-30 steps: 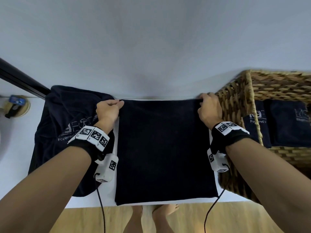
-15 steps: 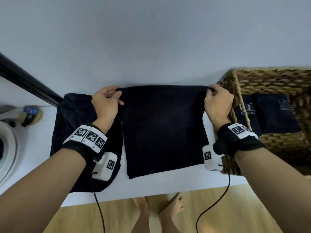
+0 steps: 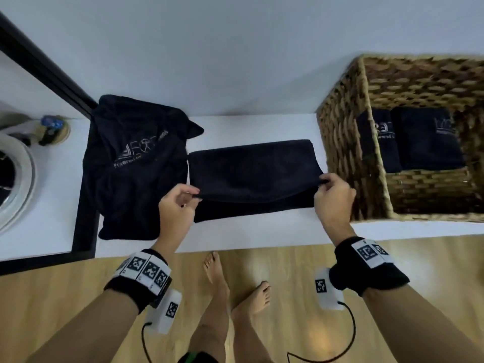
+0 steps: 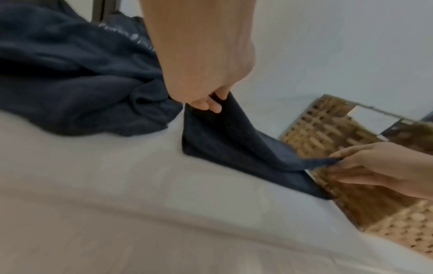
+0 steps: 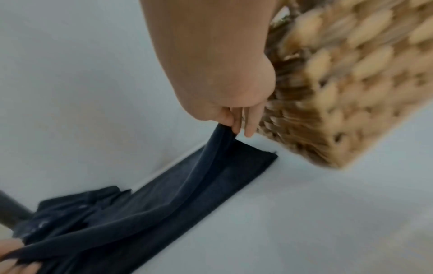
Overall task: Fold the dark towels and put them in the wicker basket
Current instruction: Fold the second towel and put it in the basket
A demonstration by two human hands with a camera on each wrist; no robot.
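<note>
A dark towel [image 3: 251, 174] lies on the white table [image 3: 262, 231], its far half drawn over toward the near edge. My left hand [image 3: 180, 203] pinches the towel's left corner [image 4: 206, 103]. My right hand [image 3: 331, 195] pinches the right corner [image 5: 225, 129], beside the wicker basket [image 3: 340, 142]. The held edge hangs a little above the lower layer [image 5: 234, 178]. A crumpled pile of dark towels [image 3: 136, 163] with a printed logo sits at the left. Inside the basket lie two folded dark towels [image 3: 424, 140].
The wall runs right behind the table. A black frame [image 3: 83, 205] edges the table's left side, with a round white object [image 3: 18, 179] and a small blue item [image 3: 52, 124] beyond. My bare feet [image 3: 235, 284] stand on the wood floor below.
Both hands have pulled the towel's far edge up and toward me, folding it over itself. The view has tipped down and now shows the floor and feet.
</note>
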